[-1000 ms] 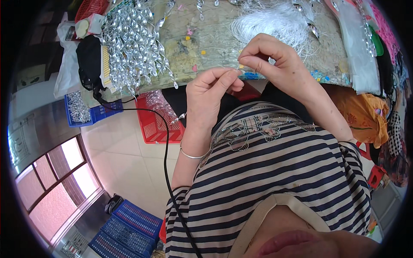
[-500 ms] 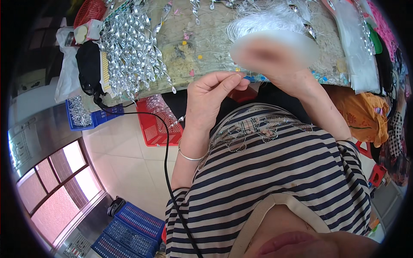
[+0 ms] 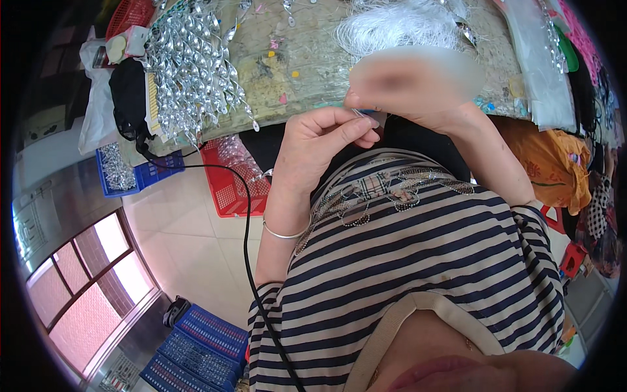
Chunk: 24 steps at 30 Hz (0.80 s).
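My left hand (image 3: 320, 140) is held just off the table's near edge, thumb and forefinger pinched together. From the pinch sticks out a thin pale thread (image 3: 358, 114). Close beside it on the right is my right hand (image 3: 418, 95), its fingertips almost meeting the left ones. A blur covers most of the right hand, so its grip and anything in it are hidden. Behind the right hand, a loose bundle of white threads (image 3: 398, 29) lies on the worn table (image 3: 268, 85).
Strings of silvery twisted pendants (image 3: 196, 72) cover the table's left side, by a black bag (image 3: 128, 98). Clear plastic sheets (image 3: 539, 72) hang over the right edge. Below stand a red basket (image 3: 228, 189) and a blue basket (image 3: 121, 176). A black cable (image 3: 248, 222) runs past my left arm.
My right fingertips now show beside my left hand's pinch, and a pale thread is visible there. The left hand has barely moved; the whole view has shifted slightly.
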{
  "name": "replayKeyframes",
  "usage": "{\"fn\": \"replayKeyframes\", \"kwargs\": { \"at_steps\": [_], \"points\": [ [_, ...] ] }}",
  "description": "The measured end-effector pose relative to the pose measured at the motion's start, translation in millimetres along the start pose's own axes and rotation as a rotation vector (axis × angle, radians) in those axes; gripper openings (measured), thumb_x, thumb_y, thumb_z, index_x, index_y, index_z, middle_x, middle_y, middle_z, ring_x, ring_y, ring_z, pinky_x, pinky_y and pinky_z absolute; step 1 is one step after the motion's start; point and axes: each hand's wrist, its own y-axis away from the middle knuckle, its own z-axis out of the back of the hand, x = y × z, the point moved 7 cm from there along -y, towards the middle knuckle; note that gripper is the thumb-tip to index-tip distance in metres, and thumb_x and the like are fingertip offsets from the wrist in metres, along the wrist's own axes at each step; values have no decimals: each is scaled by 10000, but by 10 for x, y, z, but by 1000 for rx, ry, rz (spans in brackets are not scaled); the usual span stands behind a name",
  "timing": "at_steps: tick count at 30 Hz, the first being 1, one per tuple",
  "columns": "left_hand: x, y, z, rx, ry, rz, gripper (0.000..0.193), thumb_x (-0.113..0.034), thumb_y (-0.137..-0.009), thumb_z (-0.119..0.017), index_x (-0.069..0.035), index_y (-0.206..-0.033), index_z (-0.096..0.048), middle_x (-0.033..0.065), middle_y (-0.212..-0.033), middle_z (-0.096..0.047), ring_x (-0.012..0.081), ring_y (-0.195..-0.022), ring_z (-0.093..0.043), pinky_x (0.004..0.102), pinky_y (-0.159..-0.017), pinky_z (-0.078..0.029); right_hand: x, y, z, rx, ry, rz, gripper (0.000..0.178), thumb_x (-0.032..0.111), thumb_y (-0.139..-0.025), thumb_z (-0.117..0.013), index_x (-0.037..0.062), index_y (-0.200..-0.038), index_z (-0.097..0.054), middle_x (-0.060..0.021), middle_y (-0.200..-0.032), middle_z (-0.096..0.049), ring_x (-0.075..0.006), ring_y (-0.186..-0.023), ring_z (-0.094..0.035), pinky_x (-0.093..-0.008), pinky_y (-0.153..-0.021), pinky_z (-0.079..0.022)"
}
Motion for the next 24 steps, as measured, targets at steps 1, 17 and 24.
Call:
{"fn": "replayKeyframes", "kwargs": {
  "at_steps": [1,17,24],
  "points": [
    [4,5,4,-1,1,1,129,-44,-861,-619,59,-925,-666,135,-837,-679,174,-741,-659,278,-722,-527,-8,7,-17,16,0,-14,80,92,-836,-674,14,-829,-689,-7,-777,-588,-77,-739,-548,-220,-672,-443],
    [-157,91,77,-270,87,-153,135,-84,-834,-683,-2,-941,-688,38,-747,-662,30,-590,-491,165,-518,-349,31,68,7,-131,21,72,140,134,-901,-602,15,-934,-667,-3,-887,-602,-73,-825,-541,-231,-780,-446],
    [-118,66,73,-242,114,-158,122,-50,-848,-640,24,-940,-671,59,-738,-637,48,-573,-463,183,-506,-313,-72,150,70,-144,-131,35,232,205,-943,-541,45,-1041,-678,-8,-932,-617,-83,-899,-546,-234,-813,-437]
  ]
}}
